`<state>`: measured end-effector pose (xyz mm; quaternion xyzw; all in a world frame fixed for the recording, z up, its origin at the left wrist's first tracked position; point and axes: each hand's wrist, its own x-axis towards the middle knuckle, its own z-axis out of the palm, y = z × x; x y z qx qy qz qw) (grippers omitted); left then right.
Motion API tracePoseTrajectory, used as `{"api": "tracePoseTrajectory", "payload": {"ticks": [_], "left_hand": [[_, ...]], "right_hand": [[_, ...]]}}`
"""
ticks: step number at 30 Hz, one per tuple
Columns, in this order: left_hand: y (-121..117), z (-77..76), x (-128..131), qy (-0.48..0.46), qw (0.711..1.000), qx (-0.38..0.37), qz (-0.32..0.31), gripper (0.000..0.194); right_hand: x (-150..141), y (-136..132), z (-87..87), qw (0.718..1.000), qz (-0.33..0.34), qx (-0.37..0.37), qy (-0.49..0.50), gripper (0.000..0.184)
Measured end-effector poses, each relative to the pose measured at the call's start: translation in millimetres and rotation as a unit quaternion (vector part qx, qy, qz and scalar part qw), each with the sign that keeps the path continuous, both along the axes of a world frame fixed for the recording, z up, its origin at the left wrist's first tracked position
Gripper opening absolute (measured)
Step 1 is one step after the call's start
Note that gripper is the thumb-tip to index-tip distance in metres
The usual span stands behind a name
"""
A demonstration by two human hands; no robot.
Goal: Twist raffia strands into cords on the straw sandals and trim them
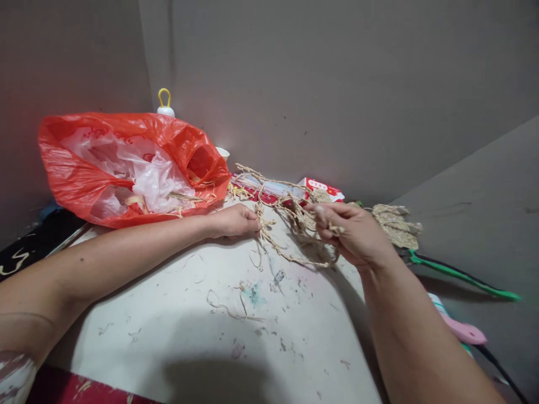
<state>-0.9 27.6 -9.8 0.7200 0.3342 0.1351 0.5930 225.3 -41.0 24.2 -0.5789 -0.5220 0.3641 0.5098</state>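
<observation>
Just right of frame centre, looped twisted-straw cord [298,219] stretches between the left hand [240,222], pinching its left side, and the right hand [351,229], fingers closed on its right, above the white worktop [177,314].

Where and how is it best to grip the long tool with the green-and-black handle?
Probably around the middle of the slim green-and-black handle, coming from the picture's right: it slants out uncovered that way, while its inner end lies close to the braided straw-coloured bundle.
</observation>
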Motion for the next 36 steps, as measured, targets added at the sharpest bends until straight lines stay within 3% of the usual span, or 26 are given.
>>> {"api": "tracePoseTrajectory", "payload": {"ticks": [2,4,7,9,12,17,22,27,36], "left_hand": [[0.3,-1.3,-0.1,-0.001,1.0,0.001,0.0,0.02],[0.1,-1.2,-0.4,0.0,1.0,0.001,0.0,0.02],[-1.2,1.0,-1.1,-0.004,1.0,0.002,0.0,0.02],[-1.9,2.8,-1.5,-0.007,1.0,0.003,-0.002,0.02],[-2.4,4.6,-2.1,-0.01,1.0,0.001,-0.006,0.019],[-2.3,5.1,-2.8,-0.018,1.0,-0.008,-0.01,0.022],[-3.3,6.3,-1.8,-0.02,1.0,0.001,-0.021,0.024],[-5.1,10.1,0.5,0.013,0.998,0.057,-0.006,0.028],[-2.2,3.9,-0.1,-0.028,1.0,0.001,-0.013,0.027]], "right_hand": [[0.4,-1.0,5.1,0.995,-0.046,0.039,0.075,0.026],[-4.1,-4.1,10.0,0.993,-0.057,0.047,0.088,0.023],[-17.6,-10.1,11.3,0.995,0.064,-0.06,-0.049,0.021],[-28.4,-11.7,5.6,0.966,0.146,-0.118,-0.176,0.017],[-41.2,-8.1,-10.0,0.944,0.111,-0.052,-0.307,0.017],[-49.4,0.1,-32.4,0.916,0.089,0.009,-0.39,0.023],[-50.9,2.4,-38.5,0.909,0.121,0.052,-0.396,0.021],[-46.9,3.4,-36.0,0.91,0.145,0.06,-0.383,0.021],[-44.0,2.8,-34.5,0.899,0.105,0.067,-0.421,0.023]]}}
